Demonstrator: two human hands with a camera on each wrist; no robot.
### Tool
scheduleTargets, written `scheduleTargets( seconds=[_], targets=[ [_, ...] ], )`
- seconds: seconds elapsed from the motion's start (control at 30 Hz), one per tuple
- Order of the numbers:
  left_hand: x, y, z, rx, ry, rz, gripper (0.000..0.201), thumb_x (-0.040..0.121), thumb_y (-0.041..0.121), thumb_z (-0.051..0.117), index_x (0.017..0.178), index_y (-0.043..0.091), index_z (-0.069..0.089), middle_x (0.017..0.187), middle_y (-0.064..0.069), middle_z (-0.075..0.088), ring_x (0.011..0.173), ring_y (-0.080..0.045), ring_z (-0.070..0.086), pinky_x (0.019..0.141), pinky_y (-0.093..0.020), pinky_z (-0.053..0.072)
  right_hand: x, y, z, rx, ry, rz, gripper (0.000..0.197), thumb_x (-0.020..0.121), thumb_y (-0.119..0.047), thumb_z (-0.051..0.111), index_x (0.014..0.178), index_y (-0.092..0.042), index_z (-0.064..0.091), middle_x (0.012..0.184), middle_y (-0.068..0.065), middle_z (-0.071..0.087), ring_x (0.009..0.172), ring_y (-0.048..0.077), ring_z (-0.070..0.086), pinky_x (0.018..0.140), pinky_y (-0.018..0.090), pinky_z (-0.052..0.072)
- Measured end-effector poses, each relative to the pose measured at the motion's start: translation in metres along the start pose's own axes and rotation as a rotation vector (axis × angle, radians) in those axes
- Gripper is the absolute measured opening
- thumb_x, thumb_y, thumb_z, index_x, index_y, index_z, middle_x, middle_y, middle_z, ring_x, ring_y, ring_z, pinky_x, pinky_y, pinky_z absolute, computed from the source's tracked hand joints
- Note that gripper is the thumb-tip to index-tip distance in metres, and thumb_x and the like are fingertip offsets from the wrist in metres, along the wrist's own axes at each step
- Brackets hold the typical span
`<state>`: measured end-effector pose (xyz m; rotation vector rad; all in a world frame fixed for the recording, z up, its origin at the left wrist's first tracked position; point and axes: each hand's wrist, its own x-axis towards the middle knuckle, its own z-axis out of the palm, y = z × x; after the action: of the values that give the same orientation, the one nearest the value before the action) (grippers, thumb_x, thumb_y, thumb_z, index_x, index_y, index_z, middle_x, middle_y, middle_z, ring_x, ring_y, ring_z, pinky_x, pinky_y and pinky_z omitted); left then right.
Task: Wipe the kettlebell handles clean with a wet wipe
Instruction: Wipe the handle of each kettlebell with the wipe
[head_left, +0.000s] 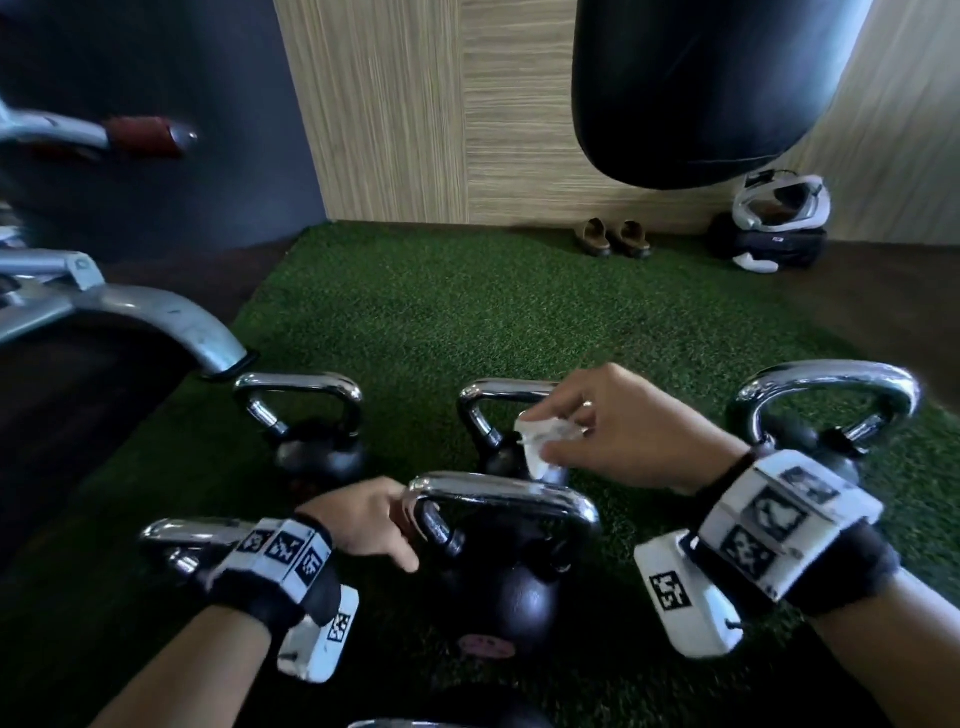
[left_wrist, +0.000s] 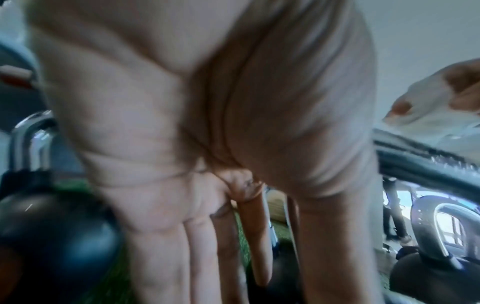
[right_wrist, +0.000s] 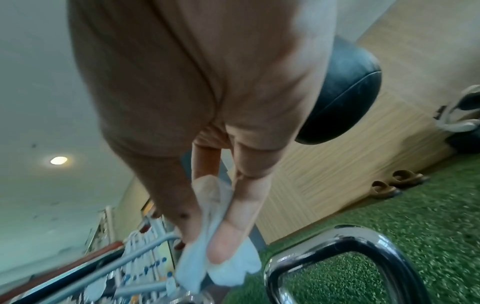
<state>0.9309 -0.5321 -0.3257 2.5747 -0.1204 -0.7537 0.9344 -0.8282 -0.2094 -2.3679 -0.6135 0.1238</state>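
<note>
Several black kettlebells with chrome handles stand on green turf. The nearest one is in front of me, its handle shining with droplets. My left hand rests against the left corner of that handle, fingers straight, gripping nothing. My right hand hovers just above the handle's right half and pinches a crumpled white wet wipe between thumb and fingers. The wipe hangs below the fingertips, beside a chrome handle.
More kettlebells stand behind, at the left, at the right and under my left wrist. A grey machine frame juts in from the left. A black punching bag hangs ahead; shoes and a helmet lie by the wall.
</note>
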Motion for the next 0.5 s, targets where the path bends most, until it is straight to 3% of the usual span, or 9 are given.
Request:
scheduleTargets(
  seconds=[0.07,0.13,0.17,0.23,0.37,0.5],
  targets=[
    [0.007,-0.009,0.022,-0.045,-0.016,0.025,0.045,0.059,0.055,0.093,0.097,0.055,0.071,0.102,0.031,0.071,0.1,0.004,0.066,0.103,-0.027,0.049,-0.008,-0.004,0.011,-0.057,0.043,-0.034,0.023,0.081,-0.024,0.082,0.102,-0.032,0.082,0.091,-0.016,0.076,0.081,-0.002,0.069,0.075,0.018,0.056],
    [0.015,-0.017,0.04,-0.092,0.016,0.032,0.084,0.044,0.079,0.088,0.121,0.057,0.062,0.129,0.03,0.062,0.123,0.002,0.058,0.115,-0.034,0.043,-0.013,-0.008,0.023,-0.105,0.077,-0.067,0.019,0.081,-0.023,0.083,0.099,-0.029,0.083,0.085,-0.012,0.077,0.074,-0.002,0.064,0.067,0.009,0.046],
    [0.019,-0.018,0.046,-0.106,0.034,0.03,0.094,0.04,0.084,0.085,0.126,0.057,0.058,0.136,0.029,0.057,0.129,0.0,0.054,0.117,-0.035,0.041,-0.015,-0.009,0.03,-0.124,0.079,-0.079,0.016,0.082,-0.024,0.082,0.098,-0.028,0.083,0.085,-0.011,0.077,0.069,-0.002,0.061,0.066,0.007,0.043],
    [0.016,-0.011,0.053,-0.128,0.067,0.013,0.095,0.043,0.084,0.084,0.13,0.057,0.054,0.141,0.024,0.048,0.133,-0.004,0.049,0.117,-0.032,0.039,-0.015,-0.009,0.042,-0.174,0.077,-0.089,0.014,0.087,-0.027,0.078,0.101,-0.028,0.082,0.092,-0.01,0.075,0.07,-0.003,0.056,0.068,0.004,0.04],
    [0.013,-0.005,0.06,-0.175,0.101,0.011,0.105,0.046,0.078,0.086,0.141,0.049,0.051,0.143,0.021,0.047,0.135,-0.005,0.046,0.115,-0.026,0.037,-0.01,-0.009,0.057,-0.252,0.04,-0.059,0.015,0.093,-0.027,0.071,0.105,-0.023,0.079,0.104,-0.005,0.068,0.1,0.015,0.064,0.086,0.02,0.046],
    [0.012,-0.004,0.063,-0.233,0.147,0.059,0.097,0.053,0.066,0.093,0.138,0.041,0.056,0.129,0.031,0.053,0.127,0.002,0.051,0.106,-0.016,0.035,-0.022,-0.004,0.041,-0.381,0.044,0.063,0.008,0.088,-0.018,0.071,0.091,-0.019,0.078,0.096,0.0,0.071,0.094,0.022,0.07,0.085,0.036,0.058]
  ],
)
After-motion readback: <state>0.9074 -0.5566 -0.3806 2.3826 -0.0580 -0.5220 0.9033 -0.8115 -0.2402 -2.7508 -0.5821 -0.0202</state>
